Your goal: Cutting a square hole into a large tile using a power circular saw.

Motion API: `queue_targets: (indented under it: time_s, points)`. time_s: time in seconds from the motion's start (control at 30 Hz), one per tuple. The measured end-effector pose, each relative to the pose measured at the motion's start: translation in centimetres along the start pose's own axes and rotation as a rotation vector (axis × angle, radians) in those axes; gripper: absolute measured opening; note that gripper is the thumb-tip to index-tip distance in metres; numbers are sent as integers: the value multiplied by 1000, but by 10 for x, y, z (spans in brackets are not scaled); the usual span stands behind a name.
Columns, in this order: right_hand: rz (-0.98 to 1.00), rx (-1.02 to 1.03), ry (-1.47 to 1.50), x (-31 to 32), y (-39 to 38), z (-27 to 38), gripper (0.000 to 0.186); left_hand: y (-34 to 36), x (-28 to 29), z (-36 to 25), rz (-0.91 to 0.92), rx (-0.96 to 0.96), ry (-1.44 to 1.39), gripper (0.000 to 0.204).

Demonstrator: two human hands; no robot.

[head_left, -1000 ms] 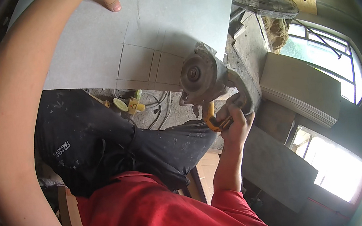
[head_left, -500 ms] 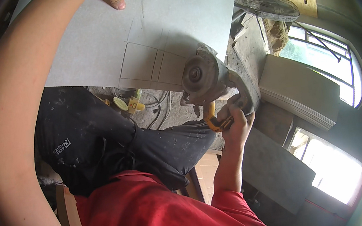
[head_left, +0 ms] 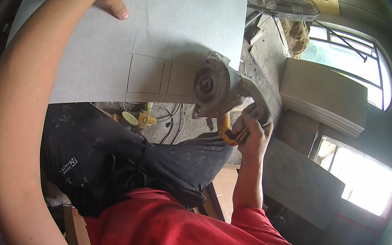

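A large light grey panel point(head_left: 81, 63), marked with drawn rectangles, spans the top of the view. My left hand point(head_left: 113, 1) rests on it, thumb stretched out along the surface and other fingers mostly hidden. At the panel's front right sits a dusty circular cutting saw point(head_left: 215, 83) with a round housing and a yellow handle. My right hand point(head_left: 253, 130) is closed round the saw's handle. Below the panel, near the saw, yellow tool parts point(head_left: 145, 119) and grey cables point(head_left: 172, 125) lie on rough ground beside my dark trousers.
At the right, stacked boards point(head_left: 322, 92) lean below an arched window, with another flat slab point(head_left: 301, 183) nearer me. A fan with a wire cage point(head_left: 287, 6) stands beyond the panel, among broken pieces point(head_left: 265, 50). Cardboard point(head_left: 228, 192) lies behind my body.
The scene has shifted slightly left and down in the view since half a second ago. Both hands keep their places on the panel and saw, with little visible movement otherwise.
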State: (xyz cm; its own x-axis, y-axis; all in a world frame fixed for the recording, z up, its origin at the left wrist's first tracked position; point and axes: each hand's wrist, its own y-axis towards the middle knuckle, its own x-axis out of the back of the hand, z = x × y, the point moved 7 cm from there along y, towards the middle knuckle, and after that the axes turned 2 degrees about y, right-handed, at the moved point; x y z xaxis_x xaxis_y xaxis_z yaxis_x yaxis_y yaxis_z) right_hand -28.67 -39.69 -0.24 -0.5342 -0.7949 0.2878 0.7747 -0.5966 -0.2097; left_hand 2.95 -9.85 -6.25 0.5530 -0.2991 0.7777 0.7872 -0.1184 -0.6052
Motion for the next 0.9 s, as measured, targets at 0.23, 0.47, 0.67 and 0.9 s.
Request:
queue_targets:
  time_s: [0.23,0.47,0.67,0.9]
  points:
    - [42,27,21,-5,3,2,18,8,-4,0,-14,6,19,142]
    - [12,15,22,-3,7,3,17,2,2,0,-16,-13,20,142]
    - [-4,16,30,-3,8,3,16,2,3,0,-16,-10,23,142]
    - [4,2,14,-2,8,-1,17,3,4,-3,-11,-9,22,142]
